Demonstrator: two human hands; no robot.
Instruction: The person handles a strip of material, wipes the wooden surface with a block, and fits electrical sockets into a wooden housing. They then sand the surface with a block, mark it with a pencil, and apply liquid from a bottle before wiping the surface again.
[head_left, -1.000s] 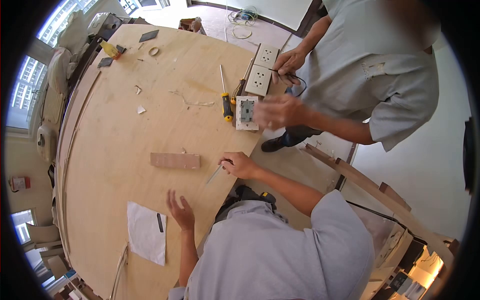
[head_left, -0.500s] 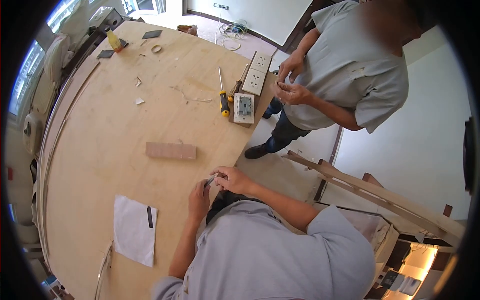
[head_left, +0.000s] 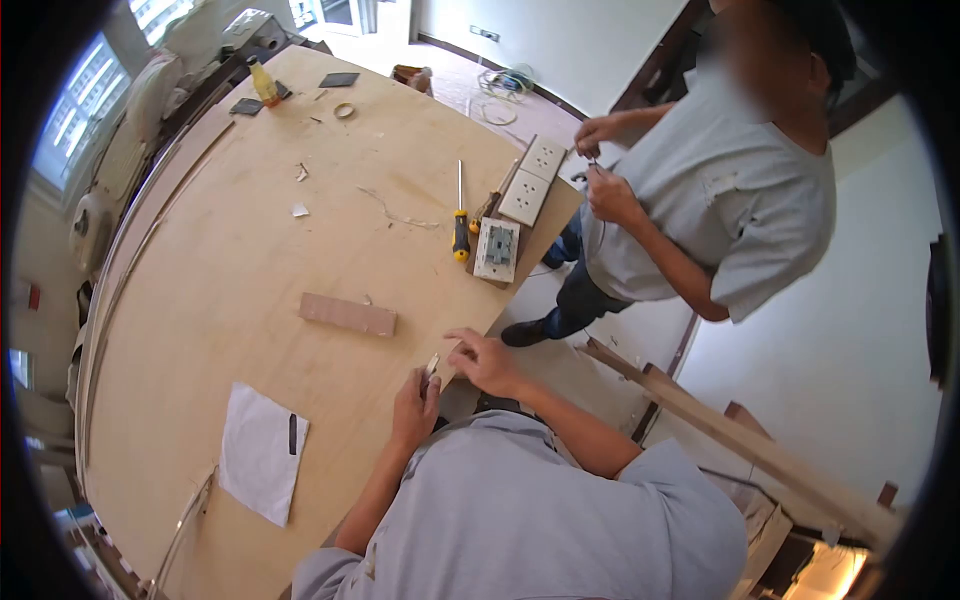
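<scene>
My left hand is closed around a small slim piece, pale and metallic-looking; its exact kind is too small to make out. To the right of it, my right hand is apart from the piece, fingers extended and spread, near the edge of the wooden table. Beyond both hands lies a flat pinkish-brown block. A white sheet or pouch with a dark strip rests on the tabletop to the left of my left forearm.
Near the table's right edge are a black-and-yellow screwdriver, white socket plates and a switch plate. A co-worker stands there, handling something small. A bottle and a tape roll sit at the far end.
My right hand has moved away from the small piece, and its fingers have spread. The left hand still holds it. The co-worker's hands have moved apart, and the view has shifted slightly.
</scene>
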